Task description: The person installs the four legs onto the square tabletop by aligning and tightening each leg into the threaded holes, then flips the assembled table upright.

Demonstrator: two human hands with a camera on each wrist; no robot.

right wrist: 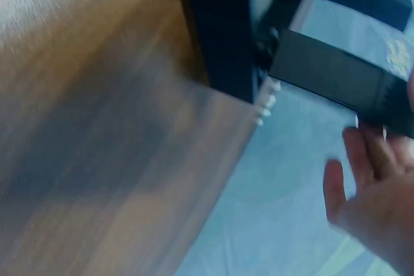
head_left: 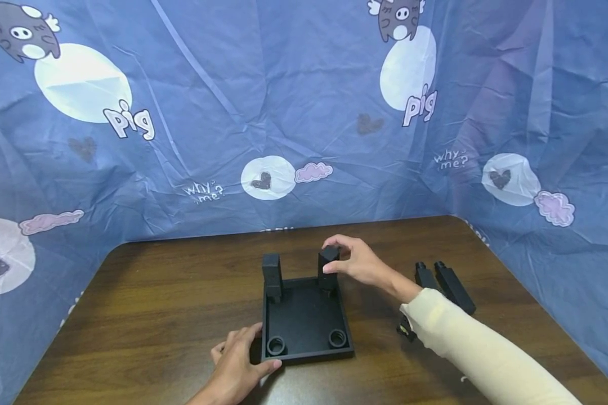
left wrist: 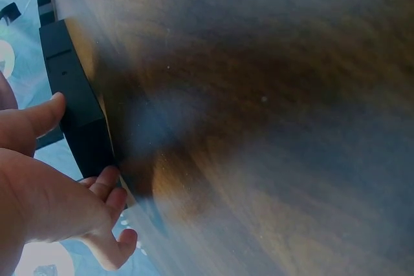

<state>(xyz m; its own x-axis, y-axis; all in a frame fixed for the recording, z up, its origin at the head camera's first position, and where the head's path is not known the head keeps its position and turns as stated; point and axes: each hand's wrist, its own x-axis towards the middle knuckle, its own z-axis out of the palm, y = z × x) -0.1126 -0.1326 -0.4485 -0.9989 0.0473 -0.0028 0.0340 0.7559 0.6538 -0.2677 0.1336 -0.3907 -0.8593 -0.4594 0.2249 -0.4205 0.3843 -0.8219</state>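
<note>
A black square tray-like base (head_left: 304, 320) lies on the table, with a black leg (head_left: 272, 275) upright at its far left corner and threaded round sockets (head_left: 337, 338) at the two near corners. My right hand (head_left: 362, 263) pinches the top of another black leg (head_left: 327, 270) at the far right corner; in the right wrist view this leg (right wrist: 330, 72) meets the base (right wrist: 223, 30) at its end. My left hand (head_left: 237, 363) holds the near left corner of the base, its thumb on the near edge. The left wrist view shows the left hand (left wrist: 58, 192) gripping the base (left wrist: 77, 95).
Two more black legs (head_left: 454, 287) lie side by side on the wooden table (head_left: 157, 315) to the right, partly behind the right sleeve. A small dark item (head_left: 405, 329) sits beside that forearm. A blue printed cloth (head_left: 304, 112) hangs behind the table.
</note>
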